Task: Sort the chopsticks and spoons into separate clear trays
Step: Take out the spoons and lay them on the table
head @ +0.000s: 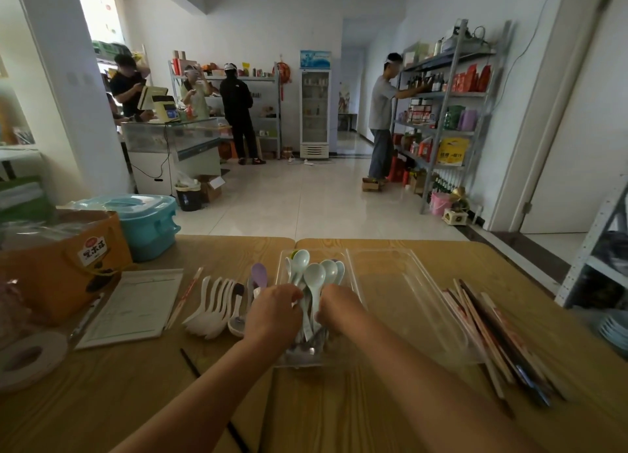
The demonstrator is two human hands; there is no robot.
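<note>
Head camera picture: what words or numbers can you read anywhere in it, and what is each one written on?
"黑木耳", as best it reads: on the white label of the orange box.
Yellow bag on the shelf: dark characters, too blurred to read.
Paper form on the table: print too small to read.
Chopstick wrappers: red print, too blurred.
Fridge sign: too blurred.
</note>
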